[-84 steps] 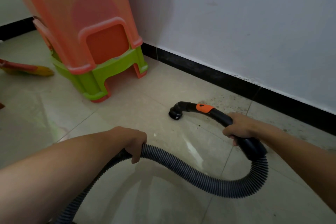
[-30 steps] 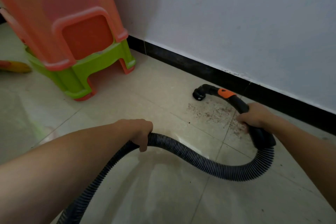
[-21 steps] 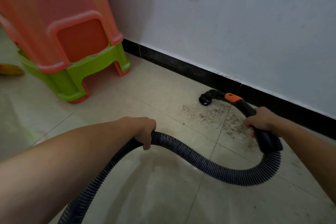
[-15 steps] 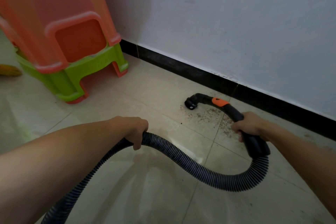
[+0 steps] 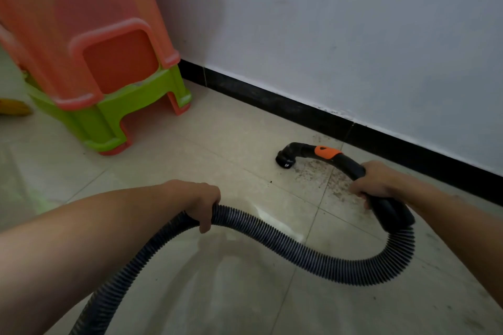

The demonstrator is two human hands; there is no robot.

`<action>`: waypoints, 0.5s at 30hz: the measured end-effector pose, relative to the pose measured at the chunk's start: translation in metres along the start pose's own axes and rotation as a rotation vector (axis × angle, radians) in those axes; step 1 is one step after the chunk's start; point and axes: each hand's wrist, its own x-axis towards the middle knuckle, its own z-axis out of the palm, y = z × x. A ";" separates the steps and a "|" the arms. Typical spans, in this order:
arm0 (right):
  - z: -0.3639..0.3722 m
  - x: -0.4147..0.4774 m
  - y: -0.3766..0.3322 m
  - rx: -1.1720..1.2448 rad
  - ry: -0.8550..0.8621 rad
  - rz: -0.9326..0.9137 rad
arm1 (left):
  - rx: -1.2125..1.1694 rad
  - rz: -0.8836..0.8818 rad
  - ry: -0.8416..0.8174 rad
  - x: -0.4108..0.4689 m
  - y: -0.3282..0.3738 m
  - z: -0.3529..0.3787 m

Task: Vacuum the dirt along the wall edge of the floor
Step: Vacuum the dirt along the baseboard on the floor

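Across the whole lower view, pale glossy floor (image 5: 190, 294) tiles, thin grout lines, a bright glare streak near the middle. Behind, matte white wall (image 5: 353, 35), faintly scuffed, edged at the bottom by a flat black baseboard (image 5: 272, 102) running down to the right. Top left, stacked plastic stools (image 5: 95, 62): smooth translucent orange over lime green, rounded legs planted on the tile, close to the baseboard. Beside them at the left edge, a bit of something yellow, too cut off to name.

Down low now: ribbed grey-black hose (image 5: 313, 255), flexible, snaking up from the bottom edge, through the left hand (image 5: 200, 198), sagging in a loop just above the tile, then curling up into the rigid handle (image 5: 381, 198). Left hand wrapped over the top of the hose, fingers curled under, clamped tight. Right hand (image 5: 373, 179) closed around the smooth black handle tube, thumb side toward the wall, gripping firmly. Ahead of that grip, an orange band (image 5: 326, 152), then the curved black nozzle (image 5: 285, 159), round mouth facing down, at or just above the tile; cannot tell whether touching.

And the dirt (image 5: 318, 174): gritty brown specks scattered over the tile and a grout line, directly beneath the handle, between nozzle mouth and right hand, just off the baseboard. More faint specks up against the baseboard behind the nozzle.
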 end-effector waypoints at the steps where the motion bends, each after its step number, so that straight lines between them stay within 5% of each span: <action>1: -0.001 -0.004 0.003 -0.009 -0.018 -0.004 | 0.019 -0.004 -0.019 0.000 0.003 0.000; 9: 0.019 -0.038 -0.012 -0.086 -0.186 -0.073 | 0.094 -0.044 -0.064 0.001 0.012 -0.004; 15: 0.031 -0.017 -0.018 -0.173 0.089 -0.041 | 0.068 -0.032 0.006 -0.001 0.007 -0.011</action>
